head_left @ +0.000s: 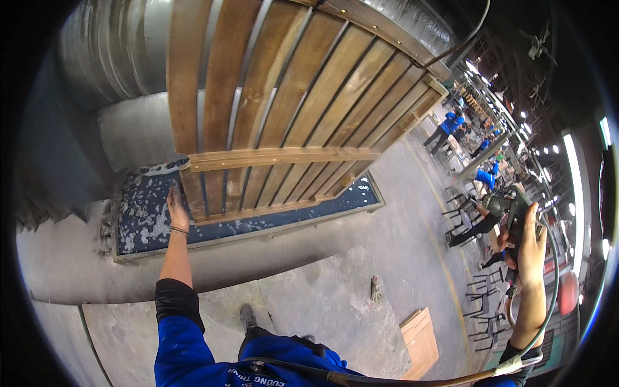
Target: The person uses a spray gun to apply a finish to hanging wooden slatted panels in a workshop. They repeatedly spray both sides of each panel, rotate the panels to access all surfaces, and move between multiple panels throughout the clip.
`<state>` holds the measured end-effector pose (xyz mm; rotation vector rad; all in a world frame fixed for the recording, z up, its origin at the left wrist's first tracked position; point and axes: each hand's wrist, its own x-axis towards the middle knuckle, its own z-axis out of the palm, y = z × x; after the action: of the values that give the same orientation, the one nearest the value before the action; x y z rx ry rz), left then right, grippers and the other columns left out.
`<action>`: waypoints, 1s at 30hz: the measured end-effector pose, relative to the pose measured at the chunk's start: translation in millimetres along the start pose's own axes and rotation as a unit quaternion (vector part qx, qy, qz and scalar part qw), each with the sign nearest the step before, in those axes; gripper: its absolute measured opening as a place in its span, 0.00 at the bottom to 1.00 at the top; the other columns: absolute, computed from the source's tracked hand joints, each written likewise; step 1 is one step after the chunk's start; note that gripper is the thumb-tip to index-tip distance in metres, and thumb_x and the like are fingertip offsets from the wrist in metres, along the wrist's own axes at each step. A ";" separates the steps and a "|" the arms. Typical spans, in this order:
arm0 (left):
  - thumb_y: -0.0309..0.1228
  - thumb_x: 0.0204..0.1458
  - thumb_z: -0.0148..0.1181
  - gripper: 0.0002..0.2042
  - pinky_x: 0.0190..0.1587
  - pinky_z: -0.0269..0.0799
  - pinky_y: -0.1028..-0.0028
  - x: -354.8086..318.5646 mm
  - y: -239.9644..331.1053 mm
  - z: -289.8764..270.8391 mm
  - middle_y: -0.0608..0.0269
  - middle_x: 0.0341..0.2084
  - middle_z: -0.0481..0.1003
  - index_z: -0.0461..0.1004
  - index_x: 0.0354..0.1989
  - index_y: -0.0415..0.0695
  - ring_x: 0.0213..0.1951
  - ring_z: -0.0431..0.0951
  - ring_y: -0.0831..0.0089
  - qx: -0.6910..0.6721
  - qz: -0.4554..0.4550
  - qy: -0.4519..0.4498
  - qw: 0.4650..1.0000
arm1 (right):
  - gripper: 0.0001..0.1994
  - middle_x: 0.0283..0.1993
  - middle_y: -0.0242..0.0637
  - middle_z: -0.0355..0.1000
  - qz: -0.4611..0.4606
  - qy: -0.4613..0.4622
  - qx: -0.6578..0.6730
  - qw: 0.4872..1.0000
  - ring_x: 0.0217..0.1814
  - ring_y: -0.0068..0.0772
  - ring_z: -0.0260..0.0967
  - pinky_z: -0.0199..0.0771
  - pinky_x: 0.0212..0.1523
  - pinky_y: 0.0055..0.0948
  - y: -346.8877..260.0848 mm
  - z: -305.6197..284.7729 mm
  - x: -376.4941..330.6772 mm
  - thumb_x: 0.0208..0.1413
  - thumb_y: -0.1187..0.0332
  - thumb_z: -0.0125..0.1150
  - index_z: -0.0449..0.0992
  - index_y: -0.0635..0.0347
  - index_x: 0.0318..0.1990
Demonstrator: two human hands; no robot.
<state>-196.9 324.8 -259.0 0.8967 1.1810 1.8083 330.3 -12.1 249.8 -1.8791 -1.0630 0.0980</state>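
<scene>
The left hand (177, 209) rests flat, fingers stretched out, on the lower left corner of the large slatted brown wooden panel (290, 109), which leans upright on a dark blue speckled tray (145, 219) on the floor. The right hand (530, 248) is raised to the side, its fingers closed around a grey spray gun (506, 209) with a hose (551, 290) hanging down.

To do this step well, I think the left hand should keep the panel steady and stay out of the spray, and the hose must not pull against the arm.

Around: a small wooden box (419, 342) lies on the concrete floor (335, 290), black metal chairs (467, 222) stand to the right, and people in blue shirts (451, 122) work far behind. The person's own shoe (248, 317) is near the tray.
</scene>
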 end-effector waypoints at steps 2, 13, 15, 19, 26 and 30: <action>0.57 0.68 0.48 0.39 0.69 0.60 0.66 0.5 -11.0 -0.6 0.46 0.64 0.69 0.63 0.69 0.28 0.65 0.69 0.58 0.013 -0.043 0.063 0.997 | 0.27 0.22 0.31 0.71 0.008 0.039 -0.036 0.999 0.15 0.17 0.63 0.47 0.10 0.16 9.5 -8.7 -0.4 0.71 0.40 0.46 0.72 0.57 0.37; 0.64 0.65 0.45 0.41 0.63 0.66 0.65 -34.7 36.7 -27.4 0.47 0.58 0.72 0.68 0.63 0.29 0.58 0.73 0.58 0.118 -0.046 0.026 0.992 | 0.47 0.24 0.41 0.71 -0.037 -0.274 0.242 0.930 0.16 0.23 0.61 0.50 0.16 0.17 53.3 -57.6 -109.9 0.63 0.26 0.39 0.67 0.69 0.65; 0.64 0.65 0.47 0.41 0.62 0.67 0.65 -49.5 52.5 -30.4 0.48 0.59 0.72 0.66 0.65 0.32 0.59 0.73 0.59 0.091 -0.100 0.035 0.990 | 0.46 0.24 0.38 0.70 0.010 -0.189 0.289 0.938 0.16 0.20 0.58 0.48 0.14 0.18 75.0 -71.6 -121.0 0.65 0.28 0.38 0.66 0.68 0.65; 0.65 0.61 0.53 0.40 0.62 0.69 0.63 -81.3 94.1 -31.4 0.55 0.57 0.74 0.68 0.63 0.37 0.60 0.74 0.64 0.022 -0.114 0.035 0.993 | 0.39 0.24 0.34 0.67 0.036 -0.027 0.201 0.979 0.16 0.16 0.55 0.47 0.13 0.17 129.3 -96.6 -148.5 0.70 0.34 0.36 0.66 0.66 0.65; 0.69 0.59 0.51 0.45 0.72 0.56 0.61 -121.6 176.8 -4.4 0.58 0.71 0.64 0.59 0.75 0.44 0.69 0.64 0.60 0.003 -0.156 -0.043 0.987 | 0.49 0.22 0.31 0.65 0.129 -0.016 0.321 0.938 0.14 0.16 0.52 0.47 0.13 0.17 188.9 -32.6 -243.8 0.62 0.26 0.39 0.64 0.69 0.67; 0.71 0.58 0.49 0.48 0.75 0.48 0.55 -133.1 197.6 7.8 0.57 0.75 0.57 0.54 0.77 0.47 0.75 0.55 0.56 0.022 -0.156 -0.063 0.985 | 0.47 0.23 0.36 0.75 0.128 -0.090 0.354 0.922 0.16 0.15 0.59 0.57 0.18 0.19 178.9 9.1 -282.8 0.62 0.28 0.48 0.74 0.74 0.61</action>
<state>-175.9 158.3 -89.8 0.7895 1.2107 1.4578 263.0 -237.0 11.1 -1.3393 -0.7463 0.7235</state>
